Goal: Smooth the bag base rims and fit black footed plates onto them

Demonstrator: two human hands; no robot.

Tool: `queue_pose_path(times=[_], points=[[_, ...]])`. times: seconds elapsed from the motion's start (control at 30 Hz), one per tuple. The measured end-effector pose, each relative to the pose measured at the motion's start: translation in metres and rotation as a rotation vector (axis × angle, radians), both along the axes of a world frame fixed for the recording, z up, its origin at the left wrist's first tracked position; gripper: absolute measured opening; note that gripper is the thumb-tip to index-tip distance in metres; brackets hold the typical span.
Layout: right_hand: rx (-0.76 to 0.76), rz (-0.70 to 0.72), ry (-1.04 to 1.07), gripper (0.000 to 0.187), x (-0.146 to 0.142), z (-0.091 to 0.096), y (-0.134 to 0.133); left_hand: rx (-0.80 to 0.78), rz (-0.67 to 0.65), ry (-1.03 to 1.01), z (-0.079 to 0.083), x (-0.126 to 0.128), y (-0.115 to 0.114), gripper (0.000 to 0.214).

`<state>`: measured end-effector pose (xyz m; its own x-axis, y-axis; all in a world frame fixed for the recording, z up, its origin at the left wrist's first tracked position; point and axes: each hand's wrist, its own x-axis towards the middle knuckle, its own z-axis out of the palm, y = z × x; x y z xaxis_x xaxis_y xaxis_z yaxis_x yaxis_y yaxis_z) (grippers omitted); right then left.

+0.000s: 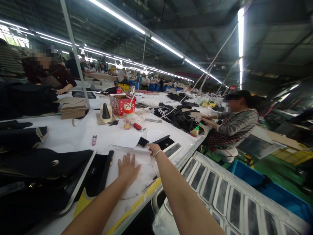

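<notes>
My left hand [127,167] lies flat with fingers spread on the white worktable [73,133], close to its front edge. My right hand [153,148] reaches further out, palm down, its fingers resting at a dark phone [143,142] beside a sheet of white paper [128,139]. A bracelet circles the right wrist. Whether the right fingers grip anything is hidden. Just right of that hand lie a black flat piece [163,141] and a white-framed panel [173,149].
Black fabric pieces [44,163] cover the left of the table. A red box [120,103], a bottle [127,119], a black cone [106,112] and stacked cardboard [72,109] stand behind. A seated person [232,125] works at right; another person [46,73] at far left. Framed panels [220,195] line a lower surface.
</notes>
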<state>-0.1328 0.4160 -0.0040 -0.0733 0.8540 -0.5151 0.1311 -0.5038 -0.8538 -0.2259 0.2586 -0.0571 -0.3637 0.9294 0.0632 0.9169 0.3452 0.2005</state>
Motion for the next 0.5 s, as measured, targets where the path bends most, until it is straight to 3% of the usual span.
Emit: queue_pose_path(times=[0.2,0.37,0.5], points=[[0.045,0.169,-0.03,0.019,-0.004,0.005,0.01,-0.008,-0.027,0.02,-0.003,-0.002,-0.001,0.071],[0.255,0.29,0.031,0.017,0.003,0.016,0.016,0.0,-0.035,0.027,-0.003,-0.004,0.001,0.071],[0.38,0.386,-0.045,0.02,-0.005,0.028,0.023,0.025,-0.093,0.003,-0.002,-0.012,0.006,0.069]])
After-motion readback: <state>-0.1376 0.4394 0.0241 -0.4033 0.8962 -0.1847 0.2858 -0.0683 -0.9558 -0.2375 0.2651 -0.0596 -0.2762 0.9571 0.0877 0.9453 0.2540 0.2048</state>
